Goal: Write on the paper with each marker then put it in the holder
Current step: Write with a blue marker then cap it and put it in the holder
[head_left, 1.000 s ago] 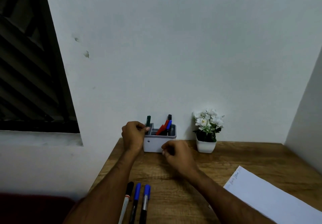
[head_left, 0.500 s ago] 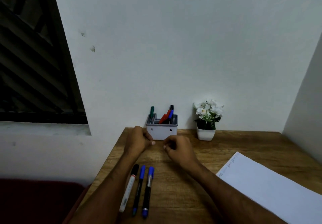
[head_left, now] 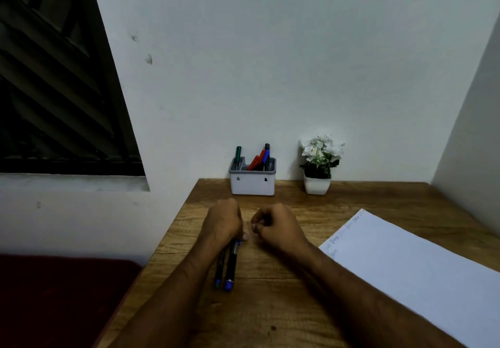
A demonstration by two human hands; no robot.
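A second ago my left hand (head_left: 223,221) is up at the holder (head_left: 252,177), at the corner where the green marker (head_left: 237,155) stands, and now both hands are back on the near part of the surface (head_left: 270,307). So I judge that the green marker is delivered and this cycle is closed. In the holder I see the green one in the left compartment, and a red (head_left: 255,161), a blue (head_left: 266,156) and a black marker (head_left: 267,149) leaning together in the right one. The left hand now sits on the top ends of the markers (head_left: 230,265) that lie on the surface; two dark barrels with blue ends show below it. Half a second ago a third one, white with a black cap, lies beside them; now the forearm covers that place and I cannot see it. The fingers of the left hand are curled, but whether its grip has closed on a marker I cannot tell, because the back of the hand hides them. The right hand (head_left: 273,226) is clenched loosely and holds nothing, just beside the left. The paper (head_left: 405,272) lies to the right with a few short written lines in its far corner. I think the next step is to pick one marker and carry it to the paper.
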